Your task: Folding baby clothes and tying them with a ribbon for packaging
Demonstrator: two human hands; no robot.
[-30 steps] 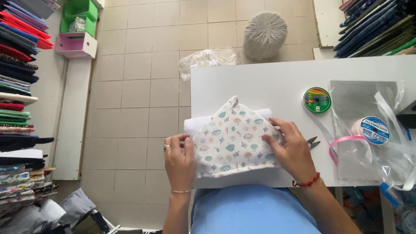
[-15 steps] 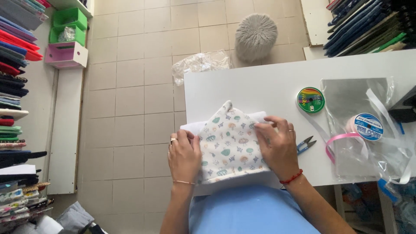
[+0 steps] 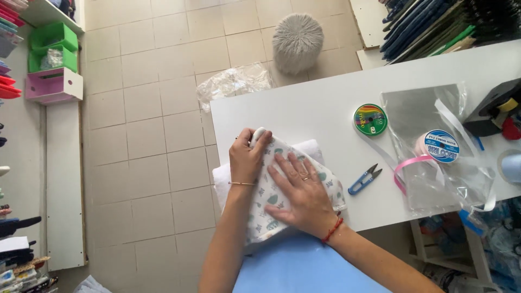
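A white cloth printed with small green and grey shapes [image 3: 271,203] lies at the near left corner of the white table [image 3: 320,108], over a plain white folded piece [image 3: 312,147]. My left hand [image 3: 247,157] pinches the cloth's far left edge and lifts it. My right hand [image 3: 301,190] lies flat on the cloth, fingers spread, pressing it down. A red string bracelet is on my right wrist, a thin bangle on my left.
Blue thread snips [image 3: 364,179] lie right of the cloth. Beyond are a green ribbon spool [image 3: 370,119], a clear plastic bag [image 3: 439,146] with a pink ribbon spool [image 3: 438,146], and a black tape dispenser [image 3: 496,108]. A grey pouf [image 3: 297,40] and crumpled plastic [image 3: 233,84] sit on the tiled floor.
My left hand moved from the cloth's near left side up to its far edge and gripped it. My right hand slid onto the middle of the cloth. The view tilted and shifted.
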